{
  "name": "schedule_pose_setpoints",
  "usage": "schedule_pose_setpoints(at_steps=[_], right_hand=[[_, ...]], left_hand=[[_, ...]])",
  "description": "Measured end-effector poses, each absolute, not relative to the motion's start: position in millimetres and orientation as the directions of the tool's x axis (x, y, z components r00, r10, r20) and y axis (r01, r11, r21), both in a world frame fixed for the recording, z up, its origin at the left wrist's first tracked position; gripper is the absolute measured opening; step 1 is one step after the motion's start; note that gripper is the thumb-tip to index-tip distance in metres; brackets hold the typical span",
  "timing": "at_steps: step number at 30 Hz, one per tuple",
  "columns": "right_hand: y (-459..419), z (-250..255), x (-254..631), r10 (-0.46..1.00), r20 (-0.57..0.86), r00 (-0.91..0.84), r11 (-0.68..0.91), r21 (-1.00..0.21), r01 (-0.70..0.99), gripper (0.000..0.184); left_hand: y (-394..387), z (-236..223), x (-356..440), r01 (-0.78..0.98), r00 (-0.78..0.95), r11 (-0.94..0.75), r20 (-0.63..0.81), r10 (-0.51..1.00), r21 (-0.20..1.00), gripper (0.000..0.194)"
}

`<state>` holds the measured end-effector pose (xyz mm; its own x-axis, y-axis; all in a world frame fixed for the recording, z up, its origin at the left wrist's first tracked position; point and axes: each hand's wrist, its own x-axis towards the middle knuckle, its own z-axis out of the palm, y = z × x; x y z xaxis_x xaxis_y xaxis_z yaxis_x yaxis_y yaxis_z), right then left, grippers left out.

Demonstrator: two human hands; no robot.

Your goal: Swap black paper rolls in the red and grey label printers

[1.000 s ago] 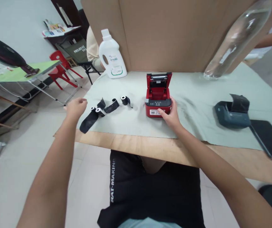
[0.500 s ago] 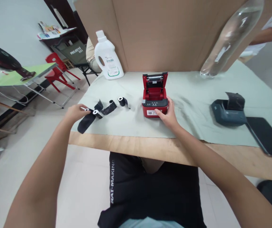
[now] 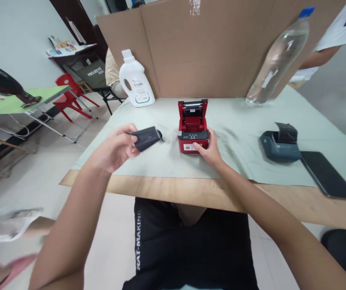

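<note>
My left hand (image 3: 117, 147), raised over the left part of the table, is closed on a roll of black paper (image 3: 145, 139). Its loose strip points right, and most of the roll is hidden by my fingers. Another small black roll (image 3: 160, 135) on the cloth shows just behind the strip. In the middle stands a red label printer (image 3: 192, 131) with its lid tipped up and its inside exposed. My right hand (image 3: 211, 149) grips its right front corner, thumb on the front face and fingers round the side.
A white jug-shaped bottle (image 3: 137, 82) and a large clear bottle (image 3: 277, 64) stand before a cardboard panel (image 3: 203, 52). To the right lie a dark blue printer (image 3: 280, 145) with black paper sticking out and a black tablet (image 3: 326, 173). A passing person's leg (image 3: 38, 226) blurs at lower left.
My left hand has lifted the black paper roll from the group at the left and carried it right, toward the red printer. My right hand has kept its grip. Someone's leg has appeared at lower left.
</note>
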<state>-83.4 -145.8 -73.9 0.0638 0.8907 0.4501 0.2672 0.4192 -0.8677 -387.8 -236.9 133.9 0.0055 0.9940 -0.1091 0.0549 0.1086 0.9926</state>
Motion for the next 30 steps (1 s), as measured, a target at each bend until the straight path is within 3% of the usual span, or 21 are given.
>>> schedule_pose_setpoints(at_steps=[8, 12, 17, 21, 25, 30], right_hand=[[-145.6, -73.5, -82.5, 0.872, 0.485, 0.068, 0.442, -0.839, 0.318, 0.089], [-145.2, -72.1, -81.4, 0.877, 0.478, 0.048, 0.439, -0.837, 0.326, 0.092], [-144.4, -71.2, -80.3, 0.879, 0.475, 0.043, 0.440, -0.843, 0.308, 0.094], [-143.8, -72.1, -79.3, 0.876, 0.481, 0.038, 0.447, -0.838, 0.313, 0.095], [-143.4, -73.2, -79.4, 0.875, 0.483, 0.034, 0.452, -0.839, 0.303, 0.095], [-143.2, -74.0, -80.4, 0.876, 0.480, 0.045, 0.449, -0.846, 0.289, 0.096]], left_hand=[[-215.3, 87.1, -313.8, -0.130, 0.289, 0.313, -0.266, 0.920, 0.941, 0.020], [-209.0, 76.3, -301.8, -0.261, 0.334, 0.377, -0.283, 0.899, 0.889, 0.025], [-205.6, 72.6, -302.4, -0.215, 0.303, 0.370, -0.298, 0.905, 0.904, 0.035], [-207.2, 74.0, -306.5, -0.079, 0.296, 0.288, -0.253, 0.921, 0.955, 0.056], [-208.3, 84.8, -309.9, 0.284, 0.243, 0.111, -0.183, 0.953, 0.952, 0.070], [-199.6, 116.8, -304.8, 0.755, 0.218, -0.086, -0.125, 0.968, 0.650, 0.048]])
